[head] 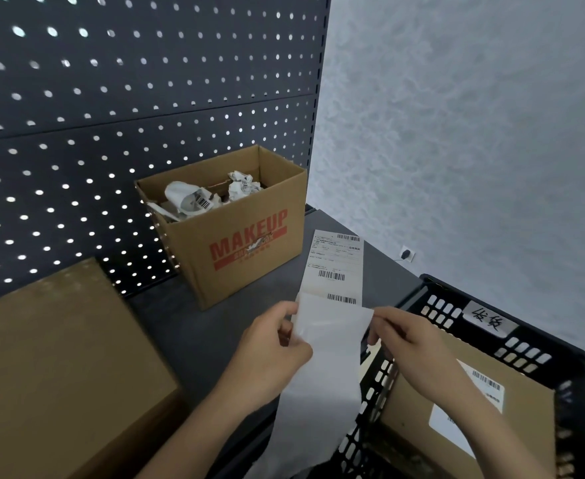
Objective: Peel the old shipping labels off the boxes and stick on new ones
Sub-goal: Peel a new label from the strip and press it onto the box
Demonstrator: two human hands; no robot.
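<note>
Head: label strip [332,326], grey shelf [166,323], pegboard [111,98]

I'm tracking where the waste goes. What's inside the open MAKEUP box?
Inside the MAKEUP box lie crumpled white papers, one showing a barcode. Whatever sits beneath them, and the box floor, is covered.

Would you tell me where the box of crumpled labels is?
In the head view, the open MAKEUP box stands mid-frame on the grey table, against the pegboard, just left of the label strip.
</note>
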